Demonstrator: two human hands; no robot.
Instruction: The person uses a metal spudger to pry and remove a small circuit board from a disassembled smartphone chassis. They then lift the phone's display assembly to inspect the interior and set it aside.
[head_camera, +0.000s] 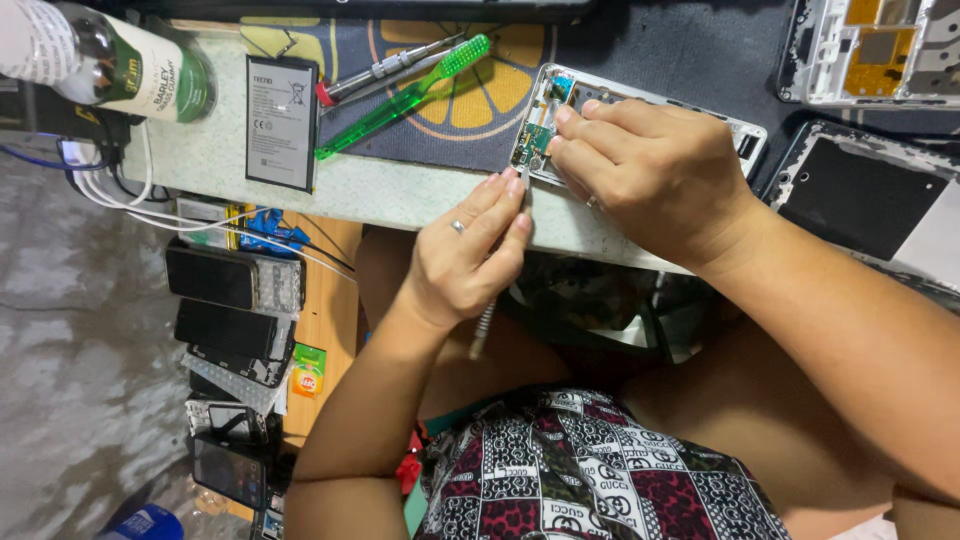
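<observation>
Patterned shirt (600, 470) nearest, six o'clock. My left hand (465, 255) pinches a thin metal tool (497, 300), tip at the opened phone (640, 125); my right hand (650, 170) presses that phone down at one o'clock. I judge board-probing underway; steadiness needed. Battery (283, 122) at eleven.

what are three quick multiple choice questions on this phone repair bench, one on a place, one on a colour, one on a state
1. Where does the flat battery lie?
A. left of the green toothbrush
B. inside the opened phone
C. on the floor

2. What colour is the toothbrush?
A. red
B. green
C. white

3. What state is the phone under the hands in?
A. sealed shut
B. opened, circuit board showing
C. wrapped in a box

Answers: 1 A, the battery rests on the bench beside the brush's handle end. 2 B, its handle and bristles are clear green. 3 B, the right hand steadies the bare frame while the left hand holds a thin tool to it.
</observation>
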